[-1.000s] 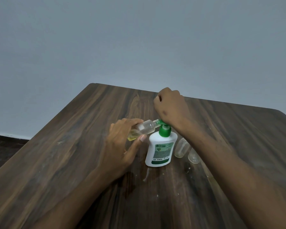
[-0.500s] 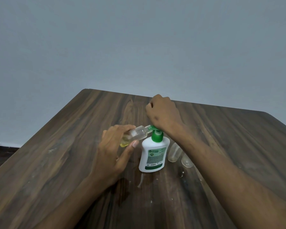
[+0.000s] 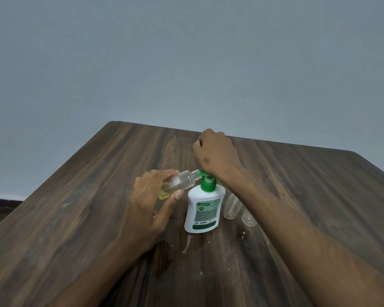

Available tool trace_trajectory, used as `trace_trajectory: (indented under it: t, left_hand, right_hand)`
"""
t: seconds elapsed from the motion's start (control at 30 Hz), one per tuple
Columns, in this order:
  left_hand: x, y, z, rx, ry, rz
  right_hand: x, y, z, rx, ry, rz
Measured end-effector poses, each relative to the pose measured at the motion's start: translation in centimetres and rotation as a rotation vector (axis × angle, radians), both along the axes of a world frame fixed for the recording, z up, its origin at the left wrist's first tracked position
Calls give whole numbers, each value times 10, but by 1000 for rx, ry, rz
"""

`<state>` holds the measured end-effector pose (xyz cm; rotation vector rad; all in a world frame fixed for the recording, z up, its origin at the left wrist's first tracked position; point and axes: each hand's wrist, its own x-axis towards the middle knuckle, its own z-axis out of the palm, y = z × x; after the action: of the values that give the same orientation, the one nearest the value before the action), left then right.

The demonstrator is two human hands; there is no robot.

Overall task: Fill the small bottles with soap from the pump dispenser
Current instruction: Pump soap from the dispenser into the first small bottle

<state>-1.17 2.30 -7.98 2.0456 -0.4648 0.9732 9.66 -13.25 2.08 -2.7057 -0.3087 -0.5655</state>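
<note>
A white pump dispenser (image 3: 203, 209) with a green pump head stands upright on the wooden table (image 3: 75, 218). My right hand (image 3: 215, 151) is closed in a fist over the pump head and hides its top. My left hand (image 3: 151, 204) grips a small clear bottle (image 3: 180, 181), tilted on its side, its open threaded neck against the green nozzle. Yellowish soap sits in the bottle's lower end. Two more small clear bottles (image 3: 231, 207) (image 3: 248, 219) stand just right of the dispenser, partly hidden behind my right forearm.
Pale drips and smears (image 3: 187, 245) mark the table in front of the dispenser. The table's far edge meets a plain grey wall (image 3: 186, 63). A dark floor strip (image 3: 2, 204) shows past the left edge.
The view has shifted a little, so everything sits lower and further left in the picture. Both hands keep their grips, with the bottle's neck still at the nozzle.
</note>
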Motion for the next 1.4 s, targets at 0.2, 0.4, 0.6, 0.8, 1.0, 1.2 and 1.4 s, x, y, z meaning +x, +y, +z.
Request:
trace_trajectory:
  t: [0.2,0.4,0.6,0.8,1.0,1.2,1.4]
  left_hand:
    - [1,1,-1,-3,-4,0]
    - [2,1,0,10,-3,10]
    - [1,1,0,40,1,6]
    - [2,2,-4,73,-26,21]
    - [6,2,-8,68,-46,22]
    - [6,2,-8,66,-52,41]
    - [6,2,-7,71,-50,38]
  right_hand:
    - [3,-1,-4,10,45,2]
    - [6,0,-5,20,63,8]
    - [5,-2,-2,-14,-1,2]
    - [5,-3,-2,-8,-11,9]
    - [2,-1,-1,-39,-29,-6]
    - [8,-1,-5,-7,10,-2]
    - [10,-3,-9,14,2,7]
